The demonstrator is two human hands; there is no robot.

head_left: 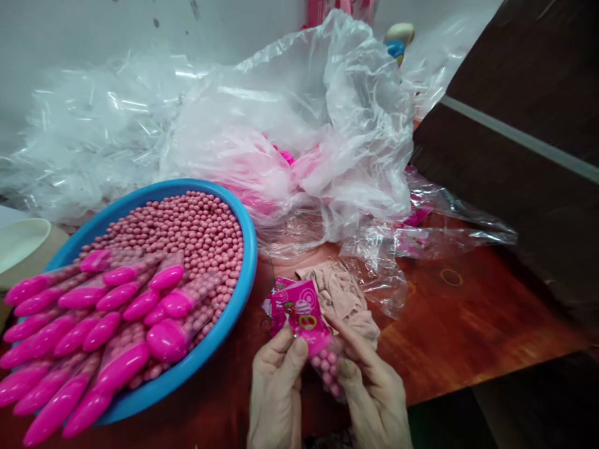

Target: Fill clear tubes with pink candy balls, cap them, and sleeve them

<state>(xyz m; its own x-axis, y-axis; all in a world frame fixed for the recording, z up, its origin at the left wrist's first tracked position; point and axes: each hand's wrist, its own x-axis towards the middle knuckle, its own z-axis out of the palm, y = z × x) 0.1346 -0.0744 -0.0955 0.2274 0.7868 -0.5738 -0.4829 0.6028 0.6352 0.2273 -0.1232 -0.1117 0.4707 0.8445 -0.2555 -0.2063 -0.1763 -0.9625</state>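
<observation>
Between my hands is a clear bag of pink balls (326,369), with a bright pink printed card (303,310) at its upper end. My left hand (278,386) pinches the card's lower left edge between thumb and fingers. My right hand (374,386) grips the ball-filled part from the right, its index finger stretched along the card. Behind the card lies a crumpled beige cloth (349,299). More printed pink card (279,302) shows at the left of the held one.
Left stands a blue basin (250,249) of pink balls (191,231), with several filled pink-ended tubes (112,330) piled over its edge. A large clear plastic bag (365,125) holds pink items behind. A brown box (515,125) rises right. A rubber band (452,277) lies on the reddish table (468,330).
</observation>
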